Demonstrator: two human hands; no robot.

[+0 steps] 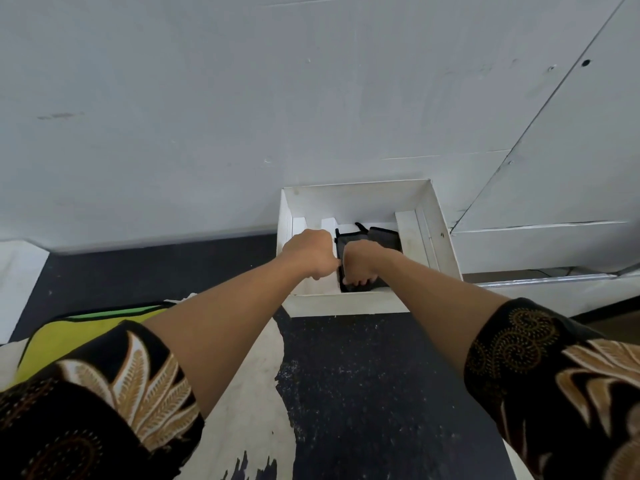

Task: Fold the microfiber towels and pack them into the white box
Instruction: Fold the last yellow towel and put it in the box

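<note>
Head view, packing stage. The white box (pixel 346 303) sits at centre frame on a dark speckled counter (pixel 363 375), against a pale wall. The folded dark towels (pixel 384 240) lie inside it, in the right-hand part of its floor, between white cardboard inserts (pixel 410 237). The right grip (pixel 360 265) is clamped on the towels' near edge, with its fingers curled under. The left grip (pixel 308 252) is balled into a fist just beside the towels' left edge, and it cannot be told whether its thumb pinches the cloth or merely touches it. Probable risks are as follows. The fold may spring open once the right grip lets go, since soft pile resists a sharp crease. A strap-like end, standing up at the back of the towels, may snag on an insert or stay proud of the stack. Downward pressure near the front wall may tip or slide the light box along the counter. A bunched edge may also wedge against the inserts, leaving little room for further towels. A yellow-green cloth (pixel 62 337) lies at lower left, well apart from the box.
</note>
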